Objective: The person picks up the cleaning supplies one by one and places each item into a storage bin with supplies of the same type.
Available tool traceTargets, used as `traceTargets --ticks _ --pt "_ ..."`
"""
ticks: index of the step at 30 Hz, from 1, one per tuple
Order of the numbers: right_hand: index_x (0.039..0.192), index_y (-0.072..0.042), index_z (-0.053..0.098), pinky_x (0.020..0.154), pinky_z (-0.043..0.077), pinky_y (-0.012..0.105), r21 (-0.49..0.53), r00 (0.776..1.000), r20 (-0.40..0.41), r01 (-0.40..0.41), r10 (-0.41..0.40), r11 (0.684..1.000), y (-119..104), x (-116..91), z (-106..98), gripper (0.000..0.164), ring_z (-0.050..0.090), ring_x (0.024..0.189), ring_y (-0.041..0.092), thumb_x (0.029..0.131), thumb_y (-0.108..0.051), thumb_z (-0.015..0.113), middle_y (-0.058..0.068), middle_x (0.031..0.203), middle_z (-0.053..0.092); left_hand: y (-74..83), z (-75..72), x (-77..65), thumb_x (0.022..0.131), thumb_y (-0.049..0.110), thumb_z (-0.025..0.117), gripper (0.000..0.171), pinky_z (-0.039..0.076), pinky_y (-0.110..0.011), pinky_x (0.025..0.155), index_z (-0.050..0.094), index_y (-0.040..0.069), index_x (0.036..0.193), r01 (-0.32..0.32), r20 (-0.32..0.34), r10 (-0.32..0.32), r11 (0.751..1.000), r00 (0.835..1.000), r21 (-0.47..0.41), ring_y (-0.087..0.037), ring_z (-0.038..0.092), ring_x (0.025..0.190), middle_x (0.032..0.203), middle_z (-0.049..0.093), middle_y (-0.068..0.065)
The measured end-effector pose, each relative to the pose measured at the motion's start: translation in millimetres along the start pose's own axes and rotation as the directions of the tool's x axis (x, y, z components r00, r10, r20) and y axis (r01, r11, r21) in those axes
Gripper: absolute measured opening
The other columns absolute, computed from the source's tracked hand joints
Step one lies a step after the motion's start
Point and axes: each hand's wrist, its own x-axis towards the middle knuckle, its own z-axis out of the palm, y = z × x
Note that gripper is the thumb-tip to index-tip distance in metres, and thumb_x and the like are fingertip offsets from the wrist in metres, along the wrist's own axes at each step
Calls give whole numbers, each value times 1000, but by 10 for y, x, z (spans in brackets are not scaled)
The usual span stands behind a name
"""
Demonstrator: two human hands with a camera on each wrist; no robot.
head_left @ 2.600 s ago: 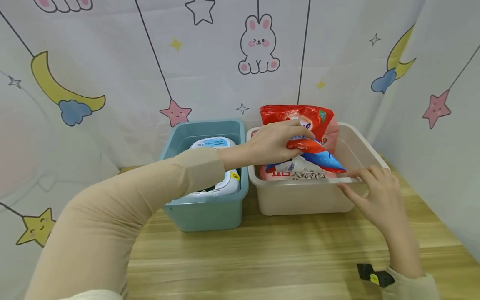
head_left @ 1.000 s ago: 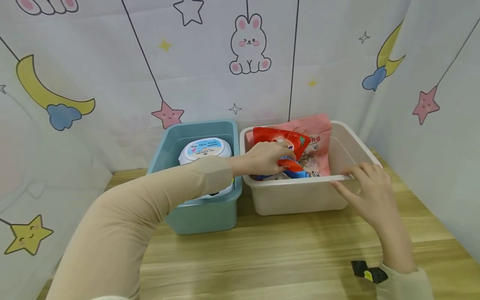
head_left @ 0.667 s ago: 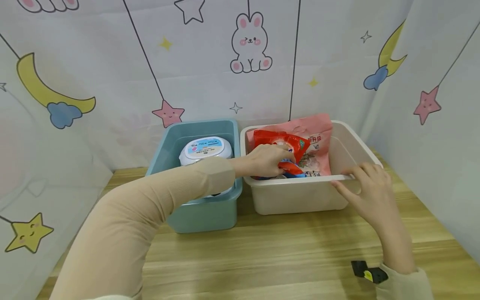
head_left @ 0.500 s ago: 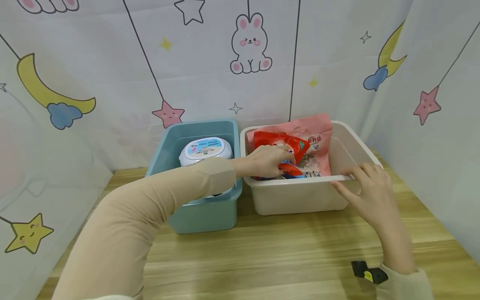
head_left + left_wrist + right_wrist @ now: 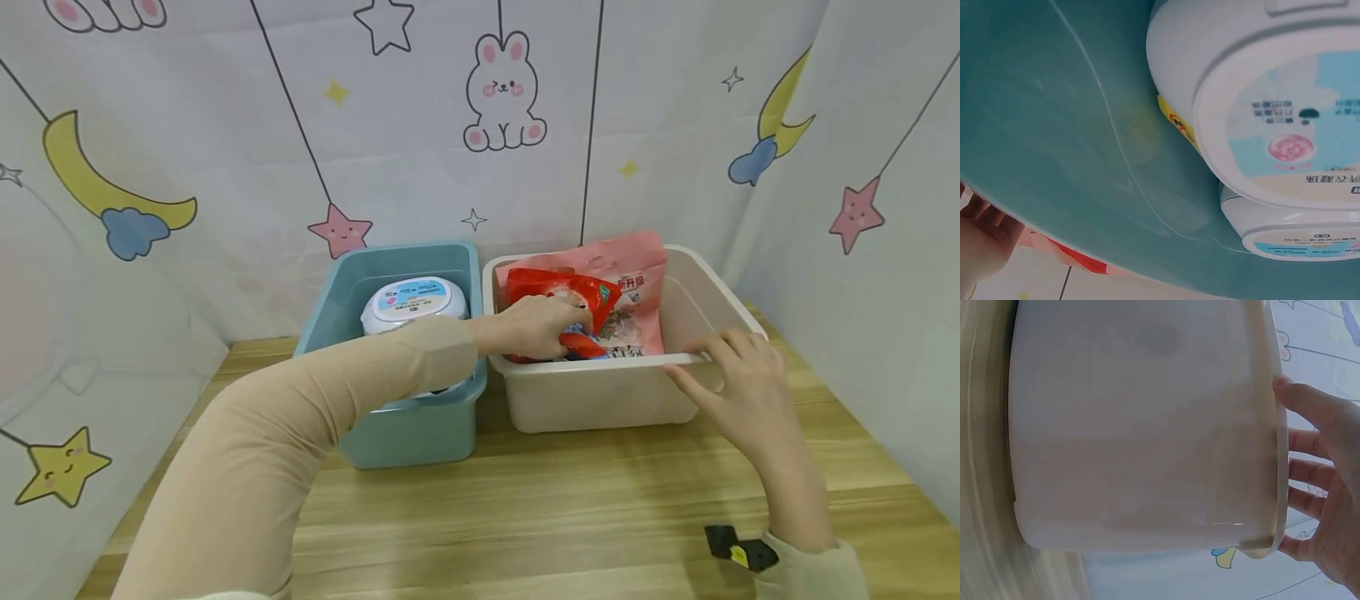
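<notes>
Inside the cream bin [image 5: 600, 398], my left hand [image 5: 534, 327] grips a shiny red and blue bag [image 5: 564, 288] near its middle. The bag's lower part is hidden behind the hand and the front rim. A larger pink bag [image 5: 626, 271] with printed lettering leans behind it in the same bin. At the bin's front right, my right hand [image 5: 750, 387] pinches the rim, thumb outside and fingers over the edge. The right wrist view shows that right hand [image 5: 1329, 469] at the rim from the side.
Left of the cream bin stands a teal bin [image 5: 420, 433], under my left forearm. It holds white tubs [image 5: 1254, 94] labelled as laundry pods, two of them in the left wrist view. Both bins stand on a wooden table [image 5: 525, 517] before a patterned curtain [image 5: 420, 142].
Since the earliest frame, my left hand has lowered the red and blue bag into the cream bin, leftward, baring more of the pink bag. The right hand stays on the rim.
</notes>
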Motion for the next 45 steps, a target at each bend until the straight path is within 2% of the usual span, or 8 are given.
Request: traceTargets --ticks 11,19,27,31,36,42,45 --pt "93 -3 64 84 34 56 6 1000 -9 2 -2 1000 7 -1 11 31 50 91 37 70 -16 82 13 87 58 -2 17 -5 87 23 68 36 52 -33 86 60 24 122 -3 16 3 1000 1000 0 -17 54 108 125 60 0" --pt "93 -4 65 85 34 57 9 1000 -9 2 -2 1000 4 7 17 31 50 92 37 70 -16 82 13 87 59 -29 34 3 85 29 71 37 51 -37 94 60 25 121 4 34 -4 1000 999 -22 -18 49 118 128 59 1" --pt "94 -4 65 85 34 57 7 1000 -3 2 -2 1000 -7 3 18 31 50 92 37 70 -16 82 13 88 59 -26 8 -18 85 31 71 42 43 -42 105 60 27 125 31 90 -26 998 996 -50 -18 44 124 134 55 2" --pt "94 -3 65 86 35 57 9 1000 -4 4 -4 1000 -8 1 19 31 50 93 37 71 -17 82 14 89 60 -29 -2 -36 86 30 71 42 43 -40 105 60 26 126 23 97 -17 998 995 -54 -17 44 123 132 55 1" --pt "93 -4 65 86 35 56 5 1000 -9 10 -10 1000 -13 -2 17 32 50 92 37 70 -17 82 14 89 60 -25 -29 -64 87 26 68 38 44 -39 104 62 23 125 -2 75 4 1000 997 -23 -16 45 125 133 55 1" --pt "93 -4 65 87 35 57 3 1000 -8 11 -11 1000 -15 0 12 31 51 93 37 71 -18 81 14 90 60 -2 -59 -112 89 26 66 33 49 -36 97 63 23 122 19 67 -16 999 998 -42 -14 51 115 130 54 1" --pt "94 -4 65 86 35 57 4 1000 -2 9 -9 1000 -15 -5 11 31 50 92 37 72 -18 81 14 89 60 21 -79 -147 90 27 65 33 48 -37 98 63 23 123 28 64 -25 999 998 -43 -15 50 116 133 54 1"
